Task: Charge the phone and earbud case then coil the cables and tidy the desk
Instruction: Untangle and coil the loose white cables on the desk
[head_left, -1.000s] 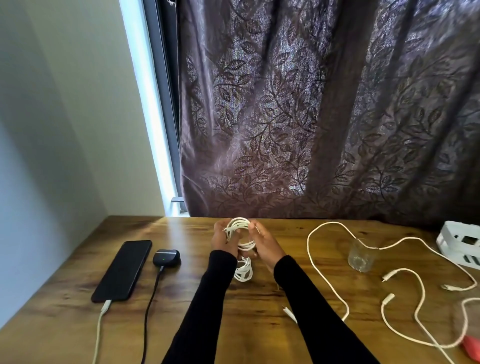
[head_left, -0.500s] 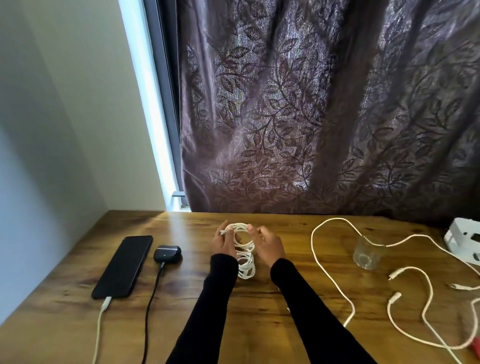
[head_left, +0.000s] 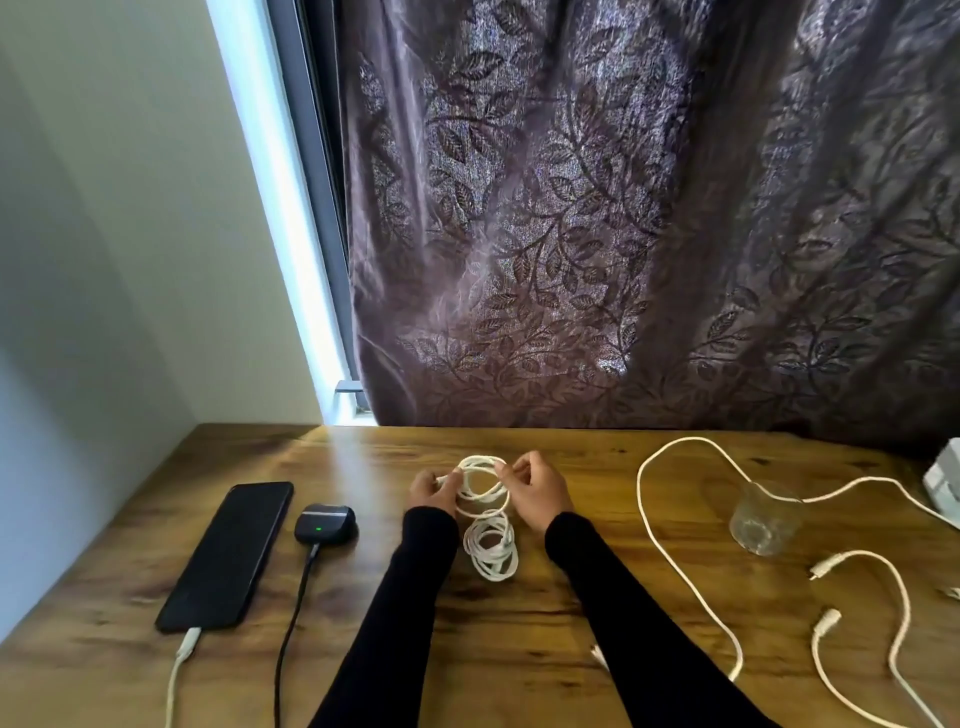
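Observation:
A black phone (head_left: 228, 553) lies at the desk's left with a white cable (head_left: 179, 670) plugged into its near end. Beside it sits a dark earbud case (head_left: 325, 524), green light on, with a black cable (head_left: 293, 618) attached. At the desk's middle my left hand (head_left: 432, 491) and right hand (head_left: 535, 488) both pinch a white coiled cable (head_left: 480, 483), held just above the wood. A second white coil (head_left: 491, 551) lies on the desk right below it, between my wrists.
A long loose white cable (head_left: 670, 551) snakes over the right half of the wooden desk (head_left: 519, 649). A shorter white cable (head_left: 893, 613) curls near the right edge. A clear glass (head_left: 763, 525) stands right of centre, a white box (head_left: 943, 480) at far right. Curtain (head_left: 623, 234) behind.
The hands lowered the coil toward the desk and spread slightly apart. The camera view shifted a little, so the right-hand objects sit nearer the frame's edge.

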